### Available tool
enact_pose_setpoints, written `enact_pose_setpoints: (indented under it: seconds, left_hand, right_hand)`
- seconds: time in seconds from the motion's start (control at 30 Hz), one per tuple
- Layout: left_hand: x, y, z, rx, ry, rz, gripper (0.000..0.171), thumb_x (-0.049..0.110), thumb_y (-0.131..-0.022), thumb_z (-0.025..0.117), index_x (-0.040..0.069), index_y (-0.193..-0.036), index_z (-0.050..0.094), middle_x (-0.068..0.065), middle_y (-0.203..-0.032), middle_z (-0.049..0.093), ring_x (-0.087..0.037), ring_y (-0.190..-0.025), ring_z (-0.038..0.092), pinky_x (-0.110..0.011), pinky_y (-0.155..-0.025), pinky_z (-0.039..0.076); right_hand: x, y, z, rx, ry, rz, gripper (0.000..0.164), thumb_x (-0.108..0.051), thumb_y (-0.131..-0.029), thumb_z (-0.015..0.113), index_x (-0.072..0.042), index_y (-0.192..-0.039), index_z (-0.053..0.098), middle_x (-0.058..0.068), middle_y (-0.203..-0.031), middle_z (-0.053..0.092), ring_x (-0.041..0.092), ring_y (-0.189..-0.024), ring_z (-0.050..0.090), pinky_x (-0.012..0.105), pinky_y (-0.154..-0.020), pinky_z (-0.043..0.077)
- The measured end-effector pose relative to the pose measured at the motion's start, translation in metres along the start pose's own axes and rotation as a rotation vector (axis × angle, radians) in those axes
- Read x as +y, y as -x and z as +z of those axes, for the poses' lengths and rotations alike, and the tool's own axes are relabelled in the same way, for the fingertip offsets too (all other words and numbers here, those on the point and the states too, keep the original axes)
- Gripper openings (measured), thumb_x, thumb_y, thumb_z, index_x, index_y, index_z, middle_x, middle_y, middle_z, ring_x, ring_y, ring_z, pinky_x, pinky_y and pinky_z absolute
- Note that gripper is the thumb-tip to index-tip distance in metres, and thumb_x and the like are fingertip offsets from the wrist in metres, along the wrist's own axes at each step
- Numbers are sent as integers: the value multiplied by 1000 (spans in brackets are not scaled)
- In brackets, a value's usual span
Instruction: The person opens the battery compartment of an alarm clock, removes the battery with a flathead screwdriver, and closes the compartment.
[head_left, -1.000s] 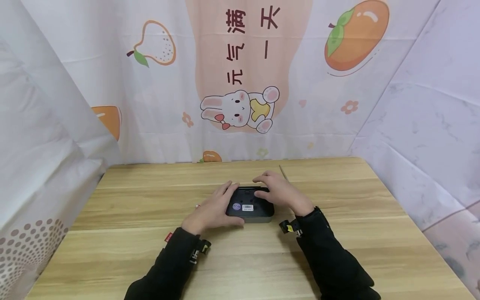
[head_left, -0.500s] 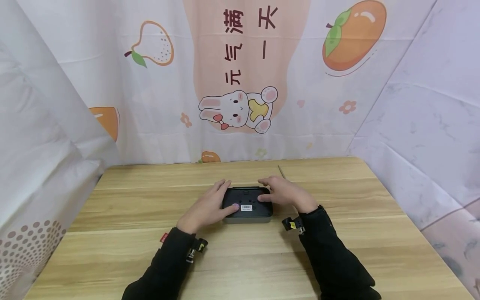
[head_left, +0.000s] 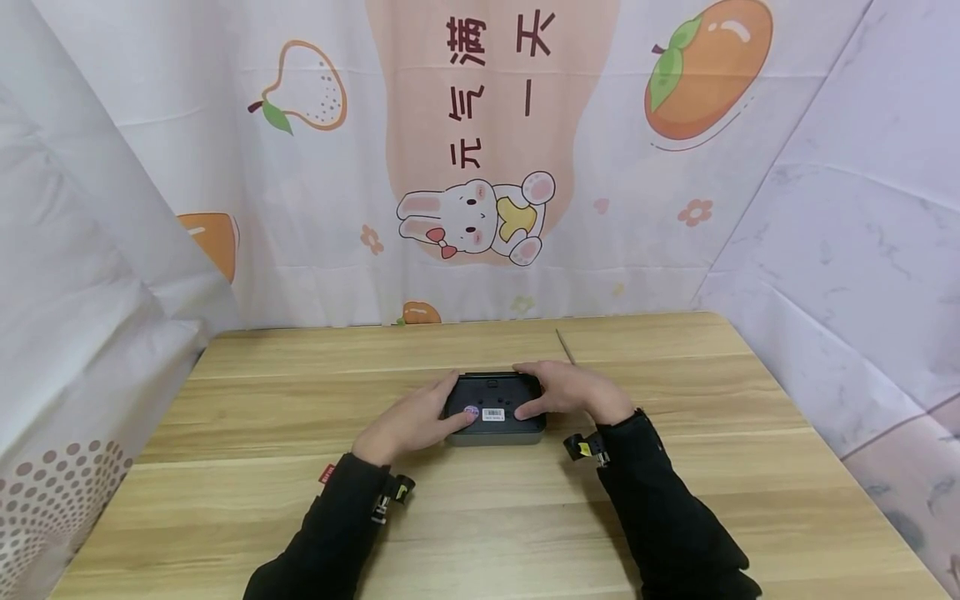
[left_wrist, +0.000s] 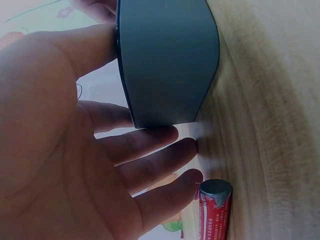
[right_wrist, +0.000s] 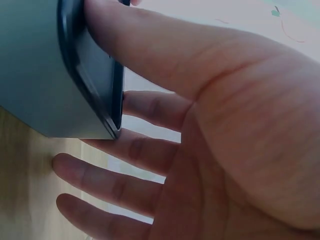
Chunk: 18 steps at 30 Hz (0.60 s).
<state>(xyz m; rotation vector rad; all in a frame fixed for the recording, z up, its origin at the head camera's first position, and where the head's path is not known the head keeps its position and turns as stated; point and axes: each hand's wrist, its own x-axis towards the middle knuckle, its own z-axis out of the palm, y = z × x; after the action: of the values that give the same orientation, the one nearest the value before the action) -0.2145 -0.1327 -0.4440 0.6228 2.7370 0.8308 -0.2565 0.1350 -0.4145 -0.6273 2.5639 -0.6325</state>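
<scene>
A grey box-shaped device [head_left: 504, 437] with a recessed black face lies on the table, face up. That face carries a white barcode label and a round purple sticker, partly under the left thumb. My left hand [head_left: 408, 423] holds the device's left end, thumb on the face and fingers along the far left edge. At the right end my right hand [head_left: 573, 392] grips likewise, its thumb on the face and forefinger at the far edge. In the left wrist view a red cylinder with a grey end, apparently a battery [left_wrist: 214, 212], lies by the left fingertips.
A thin stick-like rod [head_left: 565, 346] lies beyond the right hand, its near part hidden behind it. The wooden table [head_left: 480, 525] reaches back to a printed curtain [head_left: 322, 225]. White cloth hangs at both sides.
Both hands and the device shifted slightly left. The left thumb moved from the near edge onto the face. The right hand lowered onto the device's right end.
</scene>
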Motion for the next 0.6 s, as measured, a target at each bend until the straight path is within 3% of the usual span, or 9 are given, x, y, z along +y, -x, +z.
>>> enact_pose_setpoints:
  seconds: [0.3,0.6]
  left_hand:
    - [1,1,0,-20,-3,-17,84,53,-101,56,7,-162,23,-18,-159,37,-29,-141,41,-47,-113,36]
    - [1,1,-1,-30,-18,-24,84,54,-101,56,7,-162,22,-18,-159,36,-29,-143,39,-47,-115,35]
  right_hand:
    - [1,-1,0,0,-18,39,84,-34,-88,81,-1,-153,41,19,-148,50,31,-132,49,48,-110,40]
    - [2,-1,1,15,-16,111,81,-38,-84,85,1,-145,50,11,-120,63,23,-100,57,43,-94,48]
